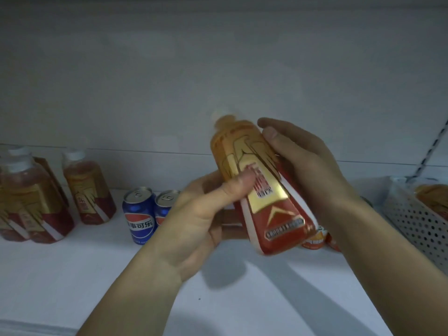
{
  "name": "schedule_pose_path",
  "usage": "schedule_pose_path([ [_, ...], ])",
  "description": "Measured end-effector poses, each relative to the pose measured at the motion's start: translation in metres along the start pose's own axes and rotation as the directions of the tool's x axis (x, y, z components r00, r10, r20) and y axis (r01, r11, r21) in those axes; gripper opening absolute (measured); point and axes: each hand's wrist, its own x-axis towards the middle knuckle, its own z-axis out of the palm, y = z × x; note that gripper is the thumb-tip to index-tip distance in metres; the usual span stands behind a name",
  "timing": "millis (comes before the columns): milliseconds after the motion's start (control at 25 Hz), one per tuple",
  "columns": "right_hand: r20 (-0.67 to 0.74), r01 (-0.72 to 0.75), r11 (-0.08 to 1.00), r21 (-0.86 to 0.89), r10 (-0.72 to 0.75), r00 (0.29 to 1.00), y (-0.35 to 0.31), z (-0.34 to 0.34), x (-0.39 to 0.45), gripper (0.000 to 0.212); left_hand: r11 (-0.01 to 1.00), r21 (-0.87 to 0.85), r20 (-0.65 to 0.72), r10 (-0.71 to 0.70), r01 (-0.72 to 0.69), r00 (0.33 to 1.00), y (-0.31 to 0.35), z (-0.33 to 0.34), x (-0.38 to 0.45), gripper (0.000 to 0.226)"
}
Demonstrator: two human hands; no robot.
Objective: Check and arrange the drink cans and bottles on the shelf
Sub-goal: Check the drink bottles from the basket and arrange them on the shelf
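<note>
Head view: both hands hold one red-and-gold labelled drink bottle [261,187] above the white shelf [72,275], tilted with its pale cap toward 11 o'clock. The left hand [201,221] grips it from below, thumb pressed across the label; the right hand [303,163] wraps its upper side at 2 o'clock. At 9 o'clock stand matching bottles [36,197] and, nearer centre, two blue Pepsi cans [139,214] side by side. A perforated white basket [412,221] sits at 3 o'clock.
</note>
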Motion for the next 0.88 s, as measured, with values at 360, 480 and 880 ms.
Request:
schedule_pose_path([
  [360,0.156,0.287,0.957,0.049,-0.291,0.944,0.003,-0.008,-0.002,0.051,0.957,0.124,0.040,0.258,-0.261,0.965,-0.005,-0.018,0.005,0.073],
  [480,0.170,0.291,0.952,0.096,-0.304,0.937,0.000,-0.010,-0.003,0.067,0.930,0.146,0.035,0.335,-0.337,0.941,-0.007,-0.013,0.006,0.059],
  [880,0.263,0.379,0.925,0.031,-0.373,0.890,-0.010,-0.007,-0.012,0.066,0.825,0.284,0.031,0.502,-0.489,0.864,-0.006,-0.018,0.010,0.057],
])
